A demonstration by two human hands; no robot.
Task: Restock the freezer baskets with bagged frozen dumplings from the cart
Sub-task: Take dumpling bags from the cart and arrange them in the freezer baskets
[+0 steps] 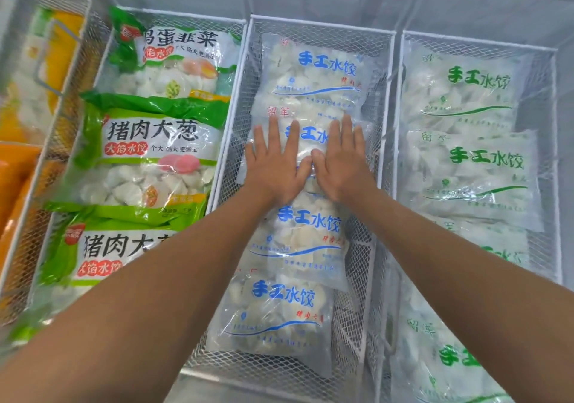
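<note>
Left hand (275,162) and right hand (341,159), side by side with fingers straight and spread, press flat on a blue-lettered dumpling bag (306,142), gripping nothing. The bag lies second from the far end in the middle basket (323,25), overlapping its neighbours. Step, as judged: settling a placed bag level. Next move likely calls for lifting both hands away and fetching another bag; the cart is out of view. Green-lettered bags (478,160) fill the right basket (478,41).

Clear blue-lettered dumpling bags (306,241) overlapping lengthwise, flat in middle basket (320,24).
</note>
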